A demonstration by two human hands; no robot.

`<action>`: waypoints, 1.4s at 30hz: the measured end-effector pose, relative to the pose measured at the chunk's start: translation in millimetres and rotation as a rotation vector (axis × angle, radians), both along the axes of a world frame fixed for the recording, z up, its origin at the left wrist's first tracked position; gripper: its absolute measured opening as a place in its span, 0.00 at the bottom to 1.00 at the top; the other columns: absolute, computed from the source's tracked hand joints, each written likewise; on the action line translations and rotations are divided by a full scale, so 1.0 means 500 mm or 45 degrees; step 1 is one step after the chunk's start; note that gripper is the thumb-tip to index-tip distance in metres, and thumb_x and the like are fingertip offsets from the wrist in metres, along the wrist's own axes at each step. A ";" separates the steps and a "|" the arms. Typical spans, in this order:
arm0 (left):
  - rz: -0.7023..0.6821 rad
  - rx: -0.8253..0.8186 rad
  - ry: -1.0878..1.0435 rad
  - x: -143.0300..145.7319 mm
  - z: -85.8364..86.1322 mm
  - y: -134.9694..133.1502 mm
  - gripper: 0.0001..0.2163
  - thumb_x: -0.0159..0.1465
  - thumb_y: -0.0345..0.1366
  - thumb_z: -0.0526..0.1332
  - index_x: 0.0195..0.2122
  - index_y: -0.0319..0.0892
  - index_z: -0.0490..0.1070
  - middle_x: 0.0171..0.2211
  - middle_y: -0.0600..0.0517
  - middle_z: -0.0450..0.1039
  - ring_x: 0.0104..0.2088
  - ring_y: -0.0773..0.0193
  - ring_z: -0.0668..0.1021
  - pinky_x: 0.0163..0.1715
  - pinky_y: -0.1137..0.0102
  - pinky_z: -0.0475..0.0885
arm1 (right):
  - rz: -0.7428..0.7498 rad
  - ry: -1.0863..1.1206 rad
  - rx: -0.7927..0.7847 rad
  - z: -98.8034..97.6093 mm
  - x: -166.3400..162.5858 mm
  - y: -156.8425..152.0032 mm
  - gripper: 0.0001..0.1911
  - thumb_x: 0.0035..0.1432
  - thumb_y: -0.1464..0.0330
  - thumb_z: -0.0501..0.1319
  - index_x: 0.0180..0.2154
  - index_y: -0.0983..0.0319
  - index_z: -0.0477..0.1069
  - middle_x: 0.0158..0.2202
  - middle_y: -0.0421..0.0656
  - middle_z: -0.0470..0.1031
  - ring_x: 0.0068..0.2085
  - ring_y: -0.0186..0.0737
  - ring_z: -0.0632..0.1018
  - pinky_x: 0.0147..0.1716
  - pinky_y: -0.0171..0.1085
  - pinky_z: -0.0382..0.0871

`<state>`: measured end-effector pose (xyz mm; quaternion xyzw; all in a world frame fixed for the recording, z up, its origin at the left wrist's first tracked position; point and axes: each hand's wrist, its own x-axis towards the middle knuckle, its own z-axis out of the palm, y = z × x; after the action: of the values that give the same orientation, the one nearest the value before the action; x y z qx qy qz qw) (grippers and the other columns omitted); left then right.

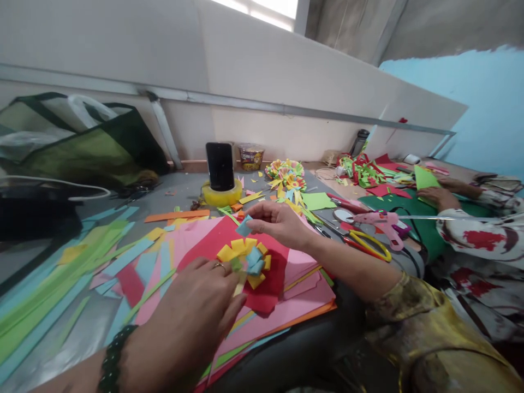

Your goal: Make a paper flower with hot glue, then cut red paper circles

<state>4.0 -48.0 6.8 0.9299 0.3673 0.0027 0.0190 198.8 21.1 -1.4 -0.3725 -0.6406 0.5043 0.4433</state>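
Note:
My right hand (278,222) pinches a small light blue paper piece (244,226) between thumb and fingers, just above the paper flower. The paper flower (248,254) has a ring of folded yellow paper loops with light blue loops (255,261) inside it. My left hand (192,305) is closed at the flower's left edge, holding it; its fingertips are partly hidden. Beneath the flower lies red paper (268,295), on top of a stack of pink sheets (315,292).
Coloured paper strips (53,295) cover the left side. A phone (220,166) stands in a yellow tape roll (229,195). Finished paper flowers (286,174) lie behind. Yellow-handled scissors (370,245) and a pink glue gun (382,221) are right, near another person's hand (434,196).

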 end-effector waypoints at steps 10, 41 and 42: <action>0.079 -0.169 0.102 -0.001 0.014 -0.008 0.12 0.66 0.35 0.53 0.39 0.43 0.76 0.38 0.44 0.79 0.38 0.48 0.79 0.41 0.54 0.70 | 0.119 -0.168 -0.043 0.041 -0.028 -0.002 0.04 0.49 0.72 0.67 0.29 0.63 0.73 0.24 0.34 0.72 0.27 0.29 0.72 0.32 0.32 0.69; 0.054 -0.111 0.167 -0.002 0.018 -0.017 0.09 0.67 0.40 0.59 0.35 0.40 0.73 0.34 0.44 0.77 0.38 0.48 0.79 0.42 0.56 0.72 | -0.079 -1.150 0.264 0.007 -0.037 -0.012 0.03 0.52 0.74 0.66 0.31 0.61 0.78 0.28 0.40 0.79 0.29 0.35 0.76 0.28 0.33 0.63; 0.059 -0.124 0.176 -0.002 0.019 -0.017 0.09 0.67 0.40 0.59 0.35 0.41 0.73 0.34 0.44 0.77 0.38 0.48 0.78 0.42 0.56 0.72 | -0.086 -1.172 0.277 0.008 -0.037 -0.013 0.03 0.52 0.73 0.66 0.31 0.61 0.78 0.28 0.40 0.80 0.29 0.35 0.76 0.28 0.33 0.63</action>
<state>3.1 -56.7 16.4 0.9171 0.3887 -0.0791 0.0387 180.4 14.7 2.6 -0.5292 -0.8073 0.2020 0.1659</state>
